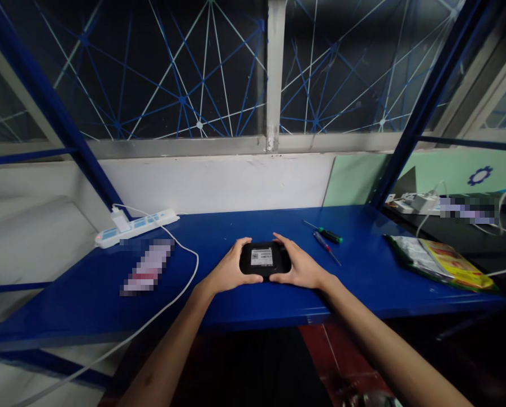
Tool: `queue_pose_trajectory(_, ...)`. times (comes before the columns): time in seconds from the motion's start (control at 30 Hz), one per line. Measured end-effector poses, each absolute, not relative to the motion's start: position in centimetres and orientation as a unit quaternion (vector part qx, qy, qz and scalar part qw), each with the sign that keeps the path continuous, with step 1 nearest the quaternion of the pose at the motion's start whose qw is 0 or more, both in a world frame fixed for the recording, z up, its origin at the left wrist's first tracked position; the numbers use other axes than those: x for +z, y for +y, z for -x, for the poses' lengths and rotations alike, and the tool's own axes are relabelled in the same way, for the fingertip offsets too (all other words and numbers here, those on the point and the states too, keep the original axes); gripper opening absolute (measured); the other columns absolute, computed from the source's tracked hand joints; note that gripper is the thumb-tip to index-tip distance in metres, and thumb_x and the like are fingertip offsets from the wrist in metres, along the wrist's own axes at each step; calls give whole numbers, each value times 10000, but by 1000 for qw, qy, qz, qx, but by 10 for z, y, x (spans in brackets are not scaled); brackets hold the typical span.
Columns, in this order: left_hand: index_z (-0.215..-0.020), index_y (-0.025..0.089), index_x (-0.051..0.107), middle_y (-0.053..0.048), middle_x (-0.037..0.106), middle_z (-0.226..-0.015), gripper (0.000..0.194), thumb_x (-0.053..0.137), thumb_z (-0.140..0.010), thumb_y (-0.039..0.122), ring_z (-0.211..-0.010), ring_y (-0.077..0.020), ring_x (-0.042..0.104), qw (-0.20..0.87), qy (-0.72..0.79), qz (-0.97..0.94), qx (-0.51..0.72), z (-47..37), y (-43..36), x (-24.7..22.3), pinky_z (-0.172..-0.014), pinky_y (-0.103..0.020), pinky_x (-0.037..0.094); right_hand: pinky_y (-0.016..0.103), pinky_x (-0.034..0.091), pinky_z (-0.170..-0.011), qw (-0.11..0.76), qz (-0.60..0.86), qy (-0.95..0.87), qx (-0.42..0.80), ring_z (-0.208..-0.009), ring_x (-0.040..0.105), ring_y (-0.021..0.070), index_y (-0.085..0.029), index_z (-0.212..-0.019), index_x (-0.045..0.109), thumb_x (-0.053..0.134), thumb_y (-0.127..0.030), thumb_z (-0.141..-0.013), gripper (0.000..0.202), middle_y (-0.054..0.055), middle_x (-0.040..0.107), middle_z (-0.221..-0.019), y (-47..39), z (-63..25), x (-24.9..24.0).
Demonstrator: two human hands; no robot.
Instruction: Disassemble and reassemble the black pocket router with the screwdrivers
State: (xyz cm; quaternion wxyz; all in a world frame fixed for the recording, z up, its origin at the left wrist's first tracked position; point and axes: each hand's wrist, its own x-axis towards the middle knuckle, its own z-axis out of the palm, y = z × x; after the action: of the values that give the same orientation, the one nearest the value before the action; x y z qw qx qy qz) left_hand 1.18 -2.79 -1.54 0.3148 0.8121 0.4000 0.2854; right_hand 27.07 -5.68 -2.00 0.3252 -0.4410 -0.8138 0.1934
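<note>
A small black device (280, 261) with rounded ends and a white printed label faces up near the front edge of the blue table. My left hand (232, 265) grips its left end, thumb along the near side and fingers curled round the far side. On the opposite end, my right hand (297, 263) holds it the same way. The label shows a square code and lines of print too small to read. To the right of the device lie a screwdriver with a green and black handle (330, 235) and a thinner screwdriver with a clear, red-tipped handle (321, 241).
A white power strip (151, 224) with a plugged-in charger lies at the back left; its white cable (189, 277) runs across the blue table (219, 226). A blurred-out item (149, 268) lies nearby. A shiny yellow and green packet (443, 263) rests on the right. Blue posts rise at both sides.
</note>
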Motion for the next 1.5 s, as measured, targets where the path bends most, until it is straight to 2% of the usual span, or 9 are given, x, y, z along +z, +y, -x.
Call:
queue_pose_trajectory(0.33,-1469,245,345,-167,434,-1491,1080,908,-584,501,-1380,-384,429,308,398,-814,291,-11,-28,-16,-1133,-533,358,545,405,-1087,314,440,-820,190,-1337,477,364,-196,-1555,250,803,-641,-639,1159,204,470,-1483,-55,-272,-26)
queue_pose_trajectory(0.5,-1450,249,376,-143,444,-1484,860,794,-749,522,-1370,-357,442,297,401,-818,286,-11,-29,-14,-1124,-524,366,544,396,-1109,307,443,-821,189,-1365,470,356,-201,-1545,288,778,-644,-673,1093,190,458,-1512,-58,-272,-24)
queue_pose_trajectory(0.63,-1420,253,416,-124,455,-1467,795,783,-761,505,-1365,-354,438,280,408,-825,274,-12,-32,-10,-1125,-516,368,560,376,-1126,311,446,-818,189,-1395,444,354,-221,-1546,296,742,-619,-736,1007,173,435,-1539,-58,-273,-25)
queue_pose_trajectory(0.9,-1424,227,421,-136,387,-1505,827,755,-755,580,-1400,-373,390,271,412,-839,231,-13,-30,-9,-1156,-513,343,559,416,-1090,293,463,-814,193,-1357,483,363,-197,-1553,276,742,-636,-722,1049,196,489,-1489,-58,-272,-23)
queue_pose_trajectory(1.07,-1458,204,400,-162,352,-1527,866,733,-766,604,-1426,-381,358,278,415,-843,201,-14,-30,-7,-1170,-511,325,556,413,-1097,288,464,-815,194,-1374,466,361,-171,-1552,266,735,-639,-727,1058,211,468,-1503,-57,-272,-24)
queue_pose_trajectory(1.27,-1509,271,340,-124,245,-1621,862,641,-815,684,-1495,-367,229,281,417,-848,167,-11,-31,-8,-1187,-521,282,556,365,-1140,309,445,-809,227,-1402,445,334,-213,-1580,159,772,-580,-723,1115,200,431,-1536,-57,-272,-27)
queue_pose_trajectory(1.5,-1524,246,333,-137,232,-1633,886,638,-818,687,-1513,-377,151,274,432,-845,156,-12,-34,-6,-1195,-577,217,563,355,-1144,304,452,-802,245,-1411,436,329,-219,-1589,115,789,-547,-716,1150,204,425,-1540,-58,-271,-23)
